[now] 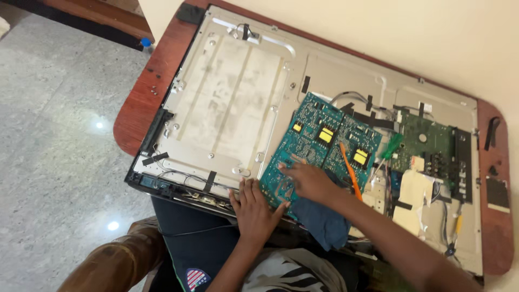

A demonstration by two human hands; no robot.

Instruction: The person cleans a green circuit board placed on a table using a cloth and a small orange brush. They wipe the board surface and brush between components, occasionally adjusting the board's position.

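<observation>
While the teal circuit board (pixel 319 148) is lying on the metal back panel (pixel 232 103):
Left hand (pixel 253 205): resting flat and open on the board's near corner.
Right hand (pixel 309 181): pressing open-fingered on the board, above a blue cloth (pixel 323 221).
Board axis: running diagonally away toward the right; both hands are touching its near end.
Labels: yellow rectangular components (pixel 326 134) are sitting mid-board; an orange-handled tool (pixel 350 170) is lying just right.

Blue cloth (pixel 323 223) partly under forearm
</observation>
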